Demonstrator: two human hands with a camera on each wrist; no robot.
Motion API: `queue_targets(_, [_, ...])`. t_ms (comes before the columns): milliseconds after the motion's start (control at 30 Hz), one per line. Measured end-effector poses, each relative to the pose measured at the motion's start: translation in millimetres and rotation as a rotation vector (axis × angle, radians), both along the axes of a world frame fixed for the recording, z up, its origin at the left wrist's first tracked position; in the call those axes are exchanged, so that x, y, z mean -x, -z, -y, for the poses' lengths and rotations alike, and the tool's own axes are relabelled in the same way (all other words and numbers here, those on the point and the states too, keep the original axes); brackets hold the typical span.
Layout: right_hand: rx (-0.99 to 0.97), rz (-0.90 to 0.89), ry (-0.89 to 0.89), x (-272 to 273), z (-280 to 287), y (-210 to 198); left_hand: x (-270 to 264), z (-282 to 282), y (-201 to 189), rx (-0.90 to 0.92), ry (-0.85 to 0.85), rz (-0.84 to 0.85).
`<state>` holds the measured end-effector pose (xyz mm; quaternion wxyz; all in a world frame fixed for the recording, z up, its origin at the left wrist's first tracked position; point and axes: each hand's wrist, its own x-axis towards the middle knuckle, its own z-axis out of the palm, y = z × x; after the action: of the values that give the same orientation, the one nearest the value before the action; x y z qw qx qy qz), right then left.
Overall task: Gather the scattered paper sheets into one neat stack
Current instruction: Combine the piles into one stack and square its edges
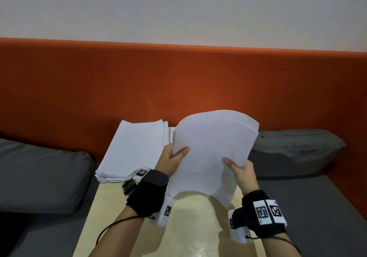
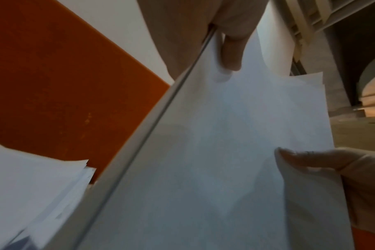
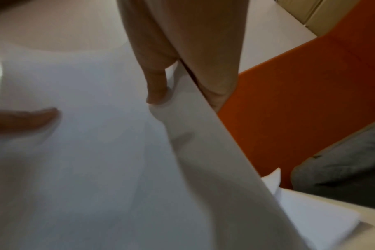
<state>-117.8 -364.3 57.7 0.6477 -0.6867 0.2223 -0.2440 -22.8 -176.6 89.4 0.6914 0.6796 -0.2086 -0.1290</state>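
A bundle of white paper sheets [image 1: 210, 153] is held up above the pale wooden table [image 1: 190, 231], its top bowing away from me. My left hand [image 1: 174, 157] grips its left edge, thumb on the front face. My right hand [image 1: 238, 167] grips its right edge the same way. The wrist views show each thumb pressed on the bundle [image 2: 225, 152] [image 3: 86, 152], fingers behind it. A second thick stack of white sheets [image 1: 135, 149] lies flat on the table to the left, its edges slightly uneven. More sheets [image 3: 310, 214] lie on the table under the held bundle.
An orange padded backrest [image 1: 178, 82] runs behind the table, with a white wall above. Grey cushions lie to the left [image 1: 43, 177] and to the right [image 1: 297, 149] of the table. Both wrists wear black straps with marker tags.
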Motion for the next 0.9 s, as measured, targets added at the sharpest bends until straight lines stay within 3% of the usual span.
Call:
queue_targets(133, [-0.020, 0.129, 0.007, -1, 0, -24, -3, 2, -19, 0.067, -0.012, -0.008])
queue_targets(200, [-0.038, 0.096, 0.016, -5, 0, -25, -8, 1, -17, 0.061, -0.047, -0.028])
queue_targets(333, [0.132, -0.418, -0.100, -16, -2, 35, -9, 1, 42, -0.247, -0.046, -0.153])
queue_targets(433, [0.134, -0.558, -0.148, -24, -2, 57, -8, -9, 95, -0.438, -0.039, -0.279])
queue_targets(667, [0.231, -0.496, -0.049, -75, 19, 43, -40, -15, 112, -0.295, -0.192, -0.219])
queue_targets(767, [0.255, -0.711, 0.049, -95, 40, 56, -53, -25, 140, -0.298, -0.290, -0.316])
queue_targets(900, [0.235, -0.971, 0.054, -105, 54, 82, -49, -38, 159, -0.278, -0.268, -0.435])
